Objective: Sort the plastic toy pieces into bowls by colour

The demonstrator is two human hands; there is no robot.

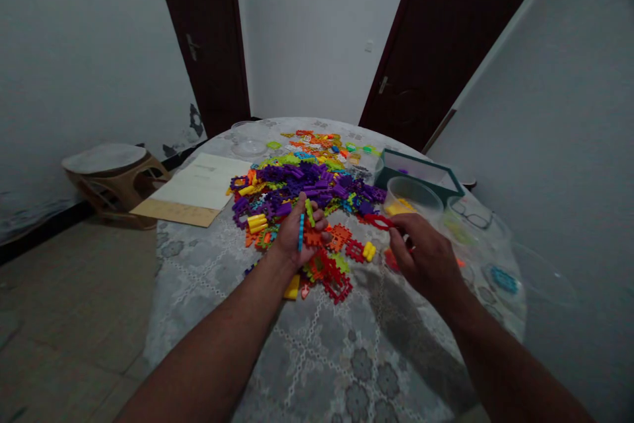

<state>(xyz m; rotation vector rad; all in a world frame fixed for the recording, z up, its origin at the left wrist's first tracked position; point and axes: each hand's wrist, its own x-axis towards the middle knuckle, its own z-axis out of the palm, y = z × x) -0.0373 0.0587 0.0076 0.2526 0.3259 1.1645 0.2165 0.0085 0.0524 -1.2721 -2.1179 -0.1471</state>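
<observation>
My left hand (288, 237), palm up with fingers curled, holds several toothed plastic building pieces: a blue one (301, 233), a yellow-green one (310, 212) and an orange one (312, 236). Between the thumb and fingers of my right hand (428, 257) is a red building piece (377, 220), held out over the table to the right of the pile. A large heap of purple building pieces (317, 182) spreads behind my left hand. Red toothed pieces (337, 281) lie just in front of it, near a yellow piece (369, 251).
On the right of the round table stand a clear round tub (415, 193) with yellow pieces, a dark green box (421, 169) and further clear containers, one with blue pieces (504, 279). Paper sheets (203, 182) lie at the left edge. A stool (113, 179) stands beyond them.
</observation>
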